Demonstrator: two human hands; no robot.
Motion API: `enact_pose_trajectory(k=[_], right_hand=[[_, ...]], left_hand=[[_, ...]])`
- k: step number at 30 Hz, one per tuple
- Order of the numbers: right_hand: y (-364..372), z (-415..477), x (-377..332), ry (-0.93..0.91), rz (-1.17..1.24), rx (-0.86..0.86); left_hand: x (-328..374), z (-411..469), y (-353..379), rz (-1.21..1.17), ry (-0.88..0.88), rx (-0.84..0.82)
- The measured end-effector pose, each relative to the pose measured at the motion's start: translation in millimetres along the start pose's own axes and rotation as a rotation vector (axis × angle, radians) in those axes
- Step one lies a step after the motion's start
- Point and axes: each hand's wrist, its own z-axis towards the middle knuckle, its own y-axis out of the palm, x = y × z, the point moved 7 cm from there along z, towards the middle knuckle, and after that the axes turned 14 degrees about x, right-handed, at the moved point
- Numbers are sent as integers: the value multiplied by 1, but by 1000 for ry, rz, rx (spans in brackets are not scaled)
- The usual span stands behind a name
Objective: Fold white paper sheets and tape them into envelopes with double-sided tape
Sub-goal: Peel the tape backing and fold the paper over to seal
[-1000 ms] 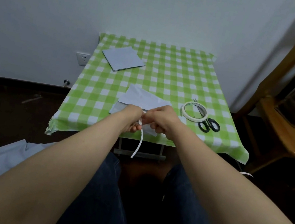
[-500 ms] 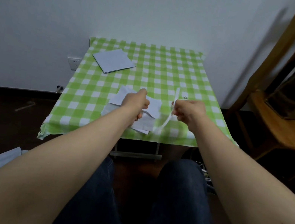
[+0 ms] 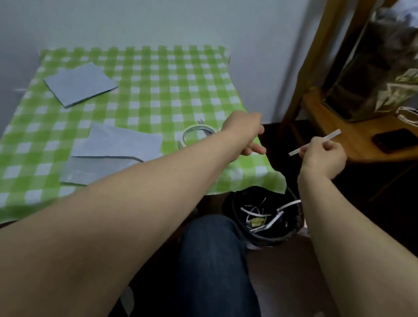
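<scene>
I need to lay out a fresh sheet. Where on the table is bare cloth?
Bare checked cloth lies far right, between the paper stack and the tape roll; more at the near-left edge, before the folded sheet. Crowded around the roll, by the left hand.

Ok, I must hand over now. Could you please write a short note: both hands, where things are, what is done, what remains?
Left hand: open, holds nothing, over the right edge of the checked table, beside the tape roll.
Right hand: pinches a white strip up over the waste bin.
Folded sheet lies on the table; spare sheets at far left.
Done: one sheet partly folded. Left: probably drop the strip, seal this envelope, fold the rest.
</scene>
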Motion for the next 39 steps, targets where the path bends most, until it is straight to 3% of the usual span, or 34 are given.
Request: enact_pose_trajectory(k=[6, 11, 17, 24, 32, 39], right_hand=[[14, 37, 47, -15, -215, -28], [30, 46, 86, 94, -351, -145], [46, 51, 109, -27, -567, -265], [54, 54, 120, -26, -654, -287], [58, 34, 85, -114, -527, -280], [65, -25, 6, -360, -420, -302]], left_hand=[[11, 21, 50, 107, 101, -37], [7, 48, 74, 185, 148, -40], [0, 70, 86, 234, 197, -40], [-5, 80, 87, 241, 208, -25], [-1, 69, 62, 227, 236, -6], [-7, 50, -7, 182, 237, 93]])
